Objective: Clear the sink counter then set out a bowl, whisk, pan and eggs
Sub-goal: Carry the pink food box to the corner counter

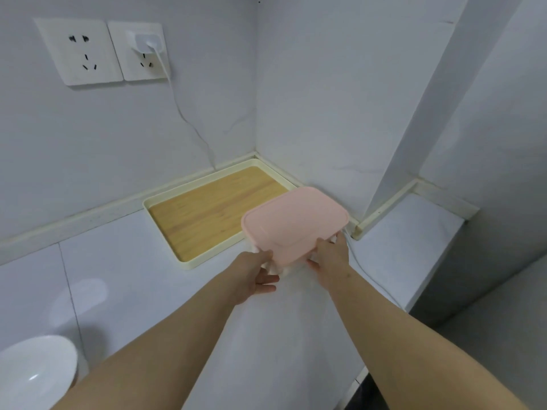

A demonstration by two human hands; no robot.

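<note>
A food container with a pink lid (296, 221) is held over the near right corner of a cream-rimmed tray with a wooden bottom (189, 263). My left hand (256, 275) grips its near left edge, thumb on the lid and fingers curled underneath. Gripping the near right edge is my right hand (330, 258), thumb on top. The container's clear body is mostly hidden under the lid and my hands. A white bowl (32, 377) sits at the bottom left on the white counter (148, 291).
Two wall sockets (103, 51) are at the upper left; a white charger is plugged into the right one, and its cable (189, 125) runs down to the counter and past my right hand. A wall column and a lower ledge (414, 232) stand to the right.
</note>
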